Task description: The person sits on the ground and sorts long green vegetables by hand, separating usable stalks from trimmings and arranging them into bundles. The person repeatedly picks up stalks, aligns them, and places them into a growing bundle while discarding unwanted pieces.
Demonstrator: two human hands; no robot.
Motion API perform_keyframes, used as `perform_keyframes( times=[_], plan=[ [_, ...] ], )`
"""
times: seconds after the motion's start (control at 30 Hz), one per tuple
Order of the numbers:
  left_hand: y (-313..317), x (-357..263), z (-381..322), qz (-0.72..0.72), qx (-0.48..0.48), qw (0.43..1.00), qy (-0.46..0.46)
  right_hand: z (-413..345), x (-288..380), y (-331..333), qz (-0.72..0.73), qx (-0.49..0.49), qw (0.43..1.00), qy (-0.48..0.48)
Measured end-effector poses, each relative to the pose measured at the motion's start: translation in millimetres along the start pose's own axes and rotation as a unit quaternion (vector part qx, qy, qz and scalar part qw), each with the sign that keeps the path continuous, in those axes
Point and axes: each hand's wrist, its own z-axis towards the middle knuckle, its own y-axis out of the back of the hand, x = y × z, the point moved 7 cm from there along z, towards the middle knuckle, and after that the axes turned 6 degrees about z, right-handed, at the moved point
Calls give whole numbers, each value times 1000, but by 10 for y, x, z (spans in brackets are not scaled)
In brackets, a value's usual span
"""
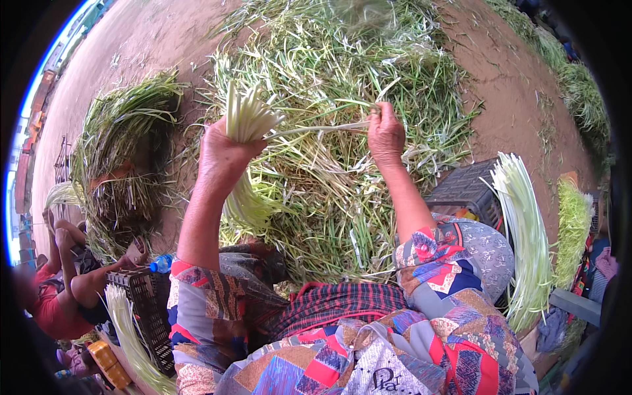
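Before me my left hand (228,153) is wrapped around a thick bundle of pale green vegetable stalks (249,116). The cut-looking whitish ends stick up above the fist, and the bundle's yellow-green lower part (249,205) hangs below it. My right hand (386,131) pinches one end of a single long stalk (321,128), held apart to the right. That stalk stretches almost level across to the bundle; whether it is joined there is hard to tell. Beneath both hands spreads a large heap of green leaves and dry stems (340,163).
A dark plastic crate (464,190) and a long pale stalk bundle (526,242) stand at my right. At left are another leaf heap (118,163), a black crate (148,311) with a water bottle (162,263), more stalks (131,335) and a seated person (64,291).
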Motion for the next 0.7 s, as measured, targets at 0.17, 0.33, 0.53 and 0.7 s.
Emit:
perform_keyframes(
  times=[0.17,0.33,0.53,0.7],
  plan=[
    [374,160,-54,-8,-68,997,43,-317,-1669,417,-154,-24,924,-350],
    [423,179,-33,-25,-113,993,37,-435,-1497,85,-264,158,891,-333],
    [19,122,-40,-29,-81,996,-2,-527,643,-636,552,414,696,-197],
    [-176,65,-119,5,-43,999,-15,-643,1291,-541,531,333,762,-163]
  ],
)
